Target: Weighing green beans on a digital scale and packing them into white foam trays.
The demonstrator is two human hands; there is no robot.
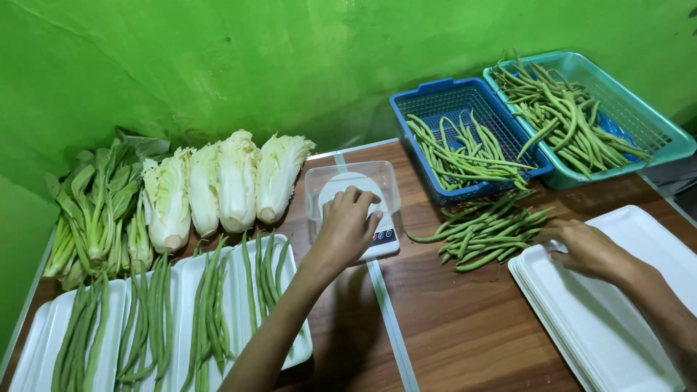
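Observation:
My left hand (347,226) rests on a small white kitchen scale (382,239) that carries a clear plastic container (352,180); its fingers curl over the container's near edge. My right hand (584,247) lies flat on the top left corner of a stack of white foam trays (610,319). A loose pile of green beans (490,229) sits on the wooden table (465,327) between the two hands, just left of my right hand.
A blue basket (435,98) and a teal basket (657,131) at the back right hold more green beans. At the left are several napa cabbages (218,185), leafy greens (98,207) and white foam trays (239,279) filled with beans. A green wall stands behind.

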